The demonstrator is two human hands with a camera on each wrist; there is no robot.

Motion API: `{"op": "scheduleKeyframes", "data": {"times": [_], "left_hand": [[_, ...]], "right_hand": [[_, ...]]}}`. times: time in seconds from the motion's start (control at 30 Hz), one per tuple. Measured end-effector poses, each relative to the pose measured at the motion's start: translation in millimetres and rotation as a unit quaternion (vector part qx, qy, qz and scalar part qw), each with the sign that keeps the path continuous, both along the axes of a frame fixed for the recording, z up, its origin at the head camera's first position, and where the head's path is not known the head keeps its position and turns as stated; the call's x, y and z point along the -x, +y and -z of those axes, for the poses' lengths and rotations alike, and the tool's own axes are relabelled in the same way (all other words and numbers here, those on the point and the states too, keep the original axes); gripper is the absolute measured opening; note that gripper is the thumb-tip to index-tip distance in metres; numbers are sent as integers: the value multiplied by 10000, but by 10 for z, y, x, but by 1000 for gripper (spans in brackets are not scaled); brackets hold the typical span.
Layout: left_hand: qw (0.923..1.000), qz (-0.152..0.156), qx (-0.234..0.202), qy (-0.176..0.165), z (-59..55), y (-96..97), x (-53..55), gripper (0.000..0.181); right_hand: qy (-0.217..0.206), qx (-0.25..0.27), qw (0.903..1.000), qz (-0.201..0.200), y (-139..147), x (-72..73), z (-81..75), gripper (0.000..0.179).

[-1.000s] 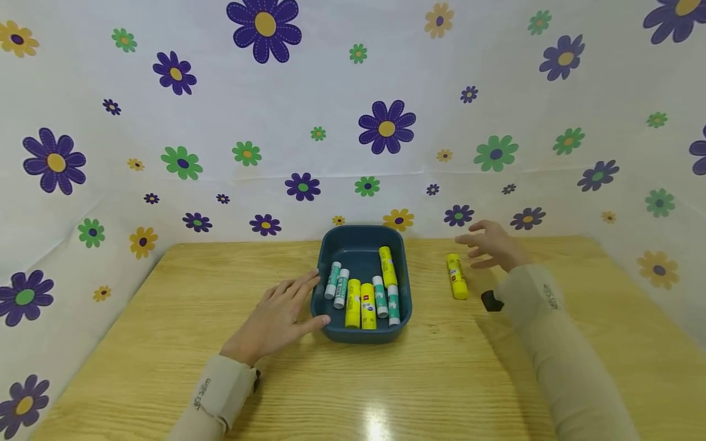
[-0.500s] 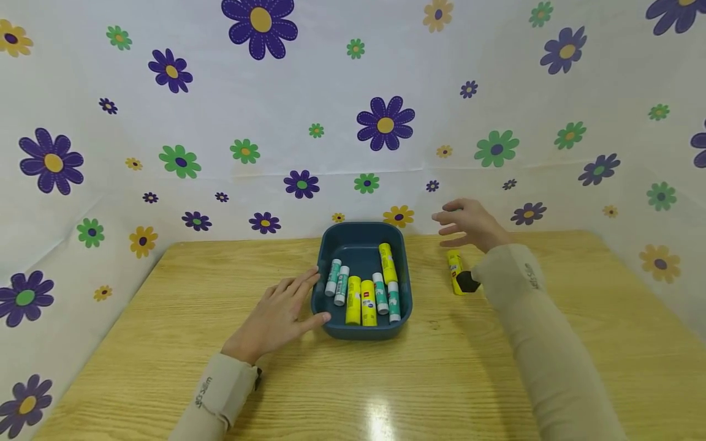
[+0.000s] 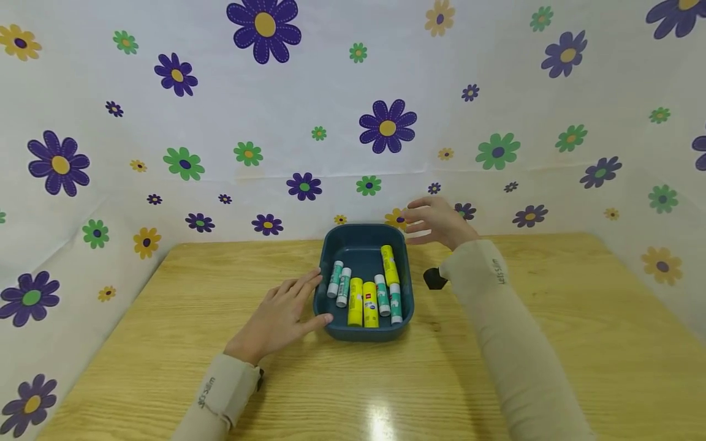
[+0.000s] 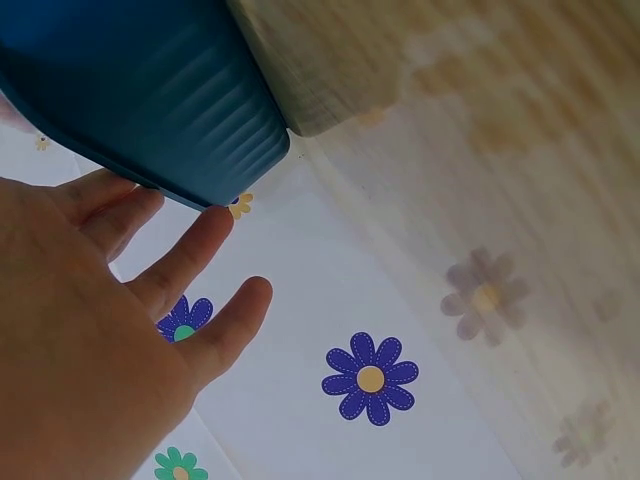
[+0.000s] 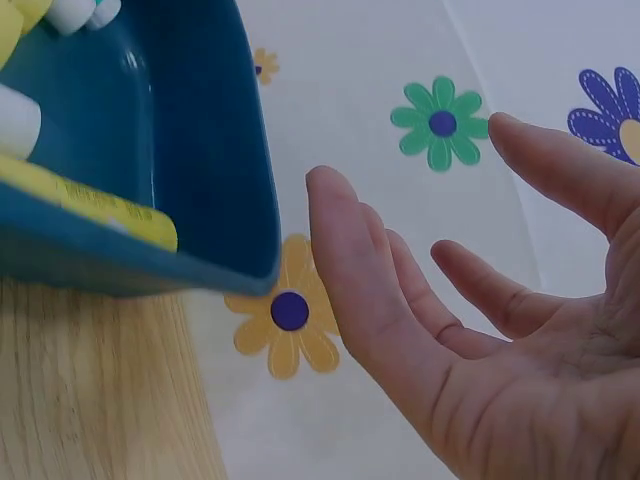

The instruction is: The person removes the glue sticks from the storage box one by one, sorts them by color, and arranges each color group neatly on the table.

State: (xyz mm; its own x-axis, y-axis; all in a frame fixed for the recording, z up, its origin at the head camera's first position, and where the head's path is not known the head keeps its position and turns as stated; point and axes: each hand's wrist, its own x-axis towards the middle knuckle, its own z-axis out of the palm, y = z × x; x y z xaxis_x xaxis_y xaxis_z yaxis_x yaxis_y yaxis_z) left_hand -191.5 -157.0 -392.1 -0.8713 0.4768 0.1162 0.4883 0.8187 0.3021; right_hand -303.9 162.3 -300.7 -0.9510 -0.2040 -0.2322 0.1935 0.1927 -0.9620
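A dark blue bin (image 3: 364, 335) on the table holds several glue sticks: three large yellow glue sticks (image 3: 355, 301) and several smaller white-and-teal ones (image 3: 343, 288). My left hand (image 3: 281, 321) rests at the bin's left side, fingers spread and fingertips at the rim; the left wrist view shows them against the bin's edge (image 4: 150, 187). By the bin's far right corner, raised in the air, is my right hand (image 3: 438, 223). In the right wrist view its fingers (image 5: 345, 260) are loosely bent with nothing between them, apart from the bin wall (image 5: 245, 150).
A wooden table (image 3: 220, 269) carries the bin near its back edge. Behind and at both sides hangs a white flowered cloth (image 3: 331, 79). The right sleeve (image 3: 485, 275) covers the spot where another yellow glue stick lay.
My right hand has moved left, from above the loose yellow glue stick to the bin's far right corner. That glue stick is now hidden behind the sleeve. The left hand has stayed put.
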Motion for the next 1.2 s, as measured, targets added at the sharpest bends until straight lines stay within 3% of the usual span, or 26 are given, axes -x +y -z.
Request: {"op": "scheduleKeyframes", "data": {"times": [0.43,0.9,1.2], "left_hand": [[10000,-4,27,-1,-1,-21,-6,82],[10000,50,41,18,-13,-4,12,82],[10000,68,32,-41,-9,-10,-2,82]], "right_hand": [[-283,256,9992,-101,-484,30,63,58],[-834,345,9958,-177,-814,60,372,55],[-1063,-29,9943,-86,-931,36,541,50]]}}
